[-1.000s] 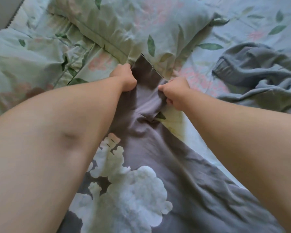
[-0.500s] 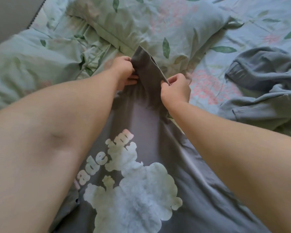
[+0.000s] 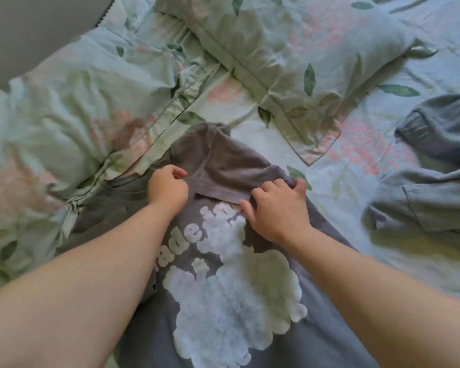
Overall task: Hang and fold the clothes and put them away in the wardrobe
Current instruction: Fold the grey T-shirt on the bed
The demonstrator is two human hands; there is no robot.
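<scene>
My right fingers [image 3: 271, 185] are bent over the hem of the sleeve [image 3: 223, 160], with the thumb tucked under the edge, so my right hand [image 3: 276, 208] pinches the cloth. My left hand [image 3: 168, 188] has its fingers curled tightly at the other end of the same hem and seems to pinch it too, though the contact is partly hidden. The sleeve lies turned inward over the chest of the grey T-shirt [image 3: 109, 211], just above the white print [image 3: 237, 301]. The shirt is spread flat on the floral bed sheet [image 3: 343, 181], below the pillow [image 3: 290, 49]; another grey garment [image 3: 436, 181] waits well apart on my right. I judge this is the sleeve fold, early in folding. Next I should lay the hem flat, release it, and smooth it before folding the body.
</scene>
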